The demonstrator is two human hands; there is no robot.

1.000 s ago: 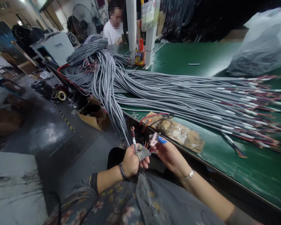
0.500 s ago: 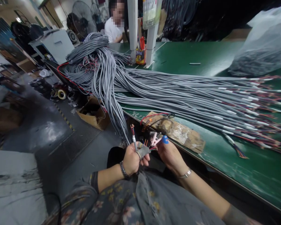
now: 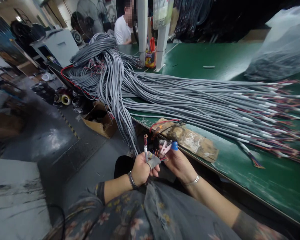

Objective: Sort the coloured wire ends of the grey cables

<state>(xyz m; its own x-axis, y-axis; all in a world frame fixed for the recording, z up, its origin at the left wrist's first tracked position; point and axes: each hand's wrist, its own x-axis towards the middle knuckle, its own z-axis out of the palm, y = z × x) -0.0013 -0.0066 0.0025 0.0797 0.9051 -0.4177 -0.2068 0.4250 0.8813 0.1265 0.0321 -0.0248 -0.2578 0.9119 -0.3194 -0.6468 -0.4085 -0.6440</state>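
My left hand [image 3: 141,171] is closed round the ends of grey cables [image 3: 145,150], with coloured wire tips sticking up above the fist; its thumb wears a grey wrap. My right hand [image 3: 178,162] is closed on a small pink clip-like tool [image 3: 165,146] held against those wire tips; its index finger wears a blue cap. Both hands are over my lap, just off the near edge of the green table [image 3: 265,180]. A big bundle of grey cables [image 3: 180,98] lies across the table and hangs down off its edge toward my left hand.
A taped brown pad [image 3: 190,140] lies at the table edge by red wires. A cardboard box [image 3: 100,121] sits on the floor. A clear plastic bag [image 3: 282,50] is far right. A white post [image 3: 142,31] and tool cup [image 3: 150,60] stand behind; another person [image 3: 122,28] sits beyond.
Both hands have kept their grips and stayed close together. The cable tips in my left hand have shifted slightly right, and the view has drifted a little.
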